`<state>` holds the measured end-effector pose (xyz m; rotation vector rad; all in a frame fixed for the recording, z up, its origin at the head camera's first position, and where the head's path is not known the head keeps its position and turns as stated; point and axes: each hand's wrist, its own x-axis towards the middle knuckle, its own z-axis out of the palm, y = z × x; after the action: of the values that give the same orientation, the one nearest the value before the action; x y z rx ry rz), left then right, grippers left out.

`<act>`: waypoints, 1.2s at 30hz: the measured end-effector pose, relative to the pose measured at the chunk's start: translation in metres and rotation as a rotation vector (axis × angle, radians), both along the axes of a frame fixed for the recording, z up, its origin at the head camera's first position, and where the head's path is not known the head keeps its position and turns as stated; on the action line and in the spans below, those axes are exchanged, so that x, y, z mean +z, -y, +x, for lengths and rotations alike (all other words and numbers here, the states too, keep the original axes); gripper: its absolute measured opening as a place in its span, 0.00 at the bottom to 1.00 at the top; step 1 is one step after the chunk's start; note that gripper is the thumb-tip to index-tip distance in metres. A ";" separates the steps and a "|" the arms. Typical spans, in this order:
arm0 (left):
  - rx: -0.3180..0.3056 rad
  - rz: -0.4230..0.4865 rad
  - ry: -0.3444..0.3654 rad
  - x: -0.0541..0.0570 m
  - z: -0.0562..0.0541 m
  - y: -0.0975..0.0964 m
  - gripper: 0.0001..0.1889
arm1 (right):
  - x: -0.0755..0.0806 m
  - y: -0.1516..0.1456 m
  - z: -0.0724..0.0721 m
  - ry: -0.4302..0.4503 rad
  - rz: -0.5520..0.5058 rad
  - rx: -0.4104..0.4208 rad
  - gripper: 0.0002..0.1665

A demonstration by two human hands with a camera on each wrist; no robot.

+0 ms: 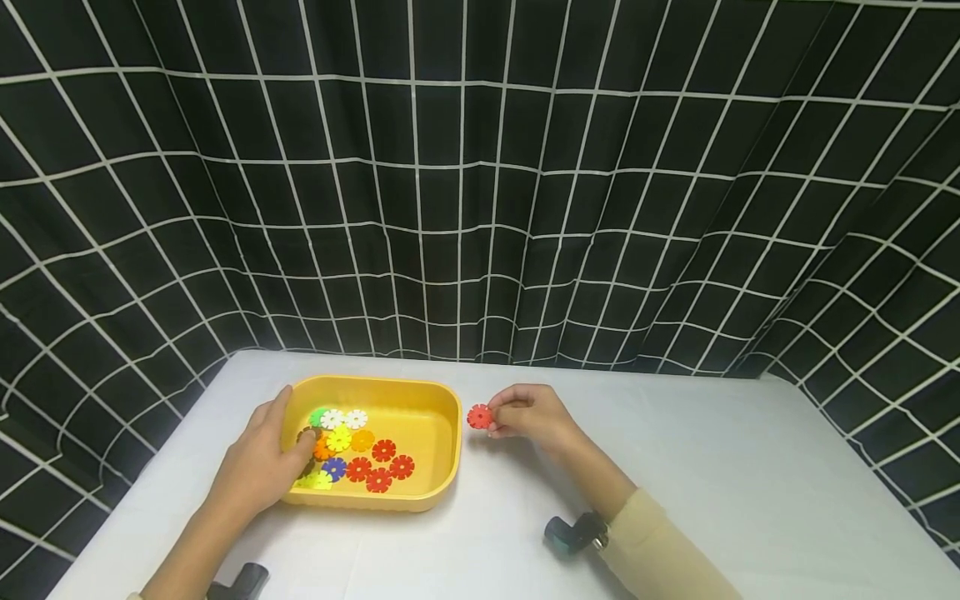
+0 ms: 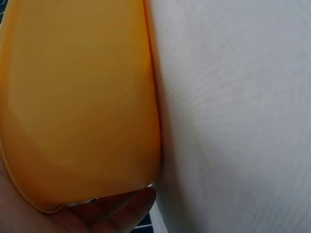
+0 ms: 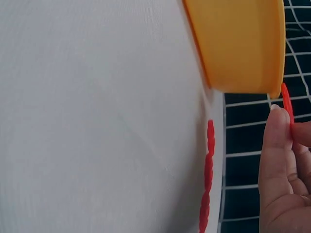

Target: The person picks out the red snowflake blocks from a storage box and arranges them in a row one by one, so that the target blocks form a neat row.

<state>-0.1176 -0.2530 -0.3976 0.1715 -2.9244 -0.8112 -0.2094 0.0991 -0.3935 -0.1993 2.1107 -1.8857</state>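
My right hand (image 1: 534, 417) pinching a red snowflake disc (image 1: 479, 417), yellow tray (image 1: 375, 502) just left of those fingers, left hand (image 1: 255, 467) gripping its end wall

white-gridded black curtain (image 1: 480, 196), softly folded | white tabletop (image 1: 712, 467) in front

We see a plain cream right sleeve (image 1: 660, 552), a dark, rounded right wrist camera (image 1: 581, 531) with a teal-tinted end (image 1: 558, 538), and a dark, cylindrical left wrist camera (image 1: 247, 582).
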 end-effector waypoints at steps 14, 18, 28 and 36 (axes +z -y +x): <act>-0.001 0.006 -0.003 0.002 0.001 0.000 0.44 | -0.009 -0.026 -0.006 0.014 0.018 -0.074 0.10; 0.001 0.011 0.003 0.000 0.001 0.000 0.44 | -0.012 -0.038 -0.009 0.021 0.031 -0.092 0.10; -0.010 0.008 0.021 0.001 0.000 0.002 0.44 | -0.015 -0.069 -0.014 0.029 0.084 -0.148 0.11; -0.006 0.006 0.013 0.001 0.000 0.002 0.44 | -0.013 -0.095 -0.012 0.009 0.147 -0.148 0.14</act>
<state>-0.1173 -0.2545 -0.3964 0.1689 -2.9361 -0.8229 -0.2216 0.1938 -0.4061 -0.0021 2.3033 -1.7942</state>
